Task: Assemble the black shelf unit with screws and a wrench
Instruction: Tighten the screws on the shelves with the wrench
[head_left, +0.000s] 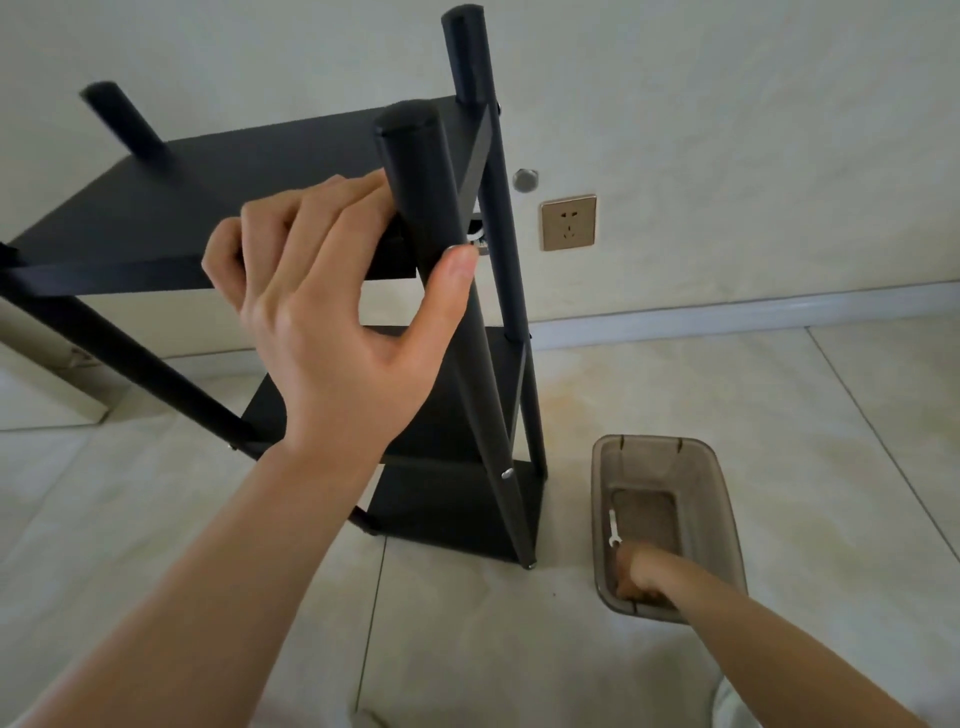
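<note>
The black shelf unit (156, 218) stands upright on the tiled floor, its round posts rising above the top board. My left hand (332, 312) holds the near right post (426, 187) at the top board, fingers over the board's edge and thumb pressing a silver screw head on the post. A second screw (507, 473) shows lower on the same post. My right hand (639, 574) reaches into a translucent brown bin (727, 499) on the floor, fingers curled at its near end; what it holds is hidden. A small silver wrench (613, 527) lies in the bin beside that hand.
A wall with a gold socket (567, 222) and a round silver fitting (525, 180) lies right behind the shelf. A pale baseboard (727, 312) runs along the floor. Light floor tiles spread around the bin and the shelf's feet.
</note>
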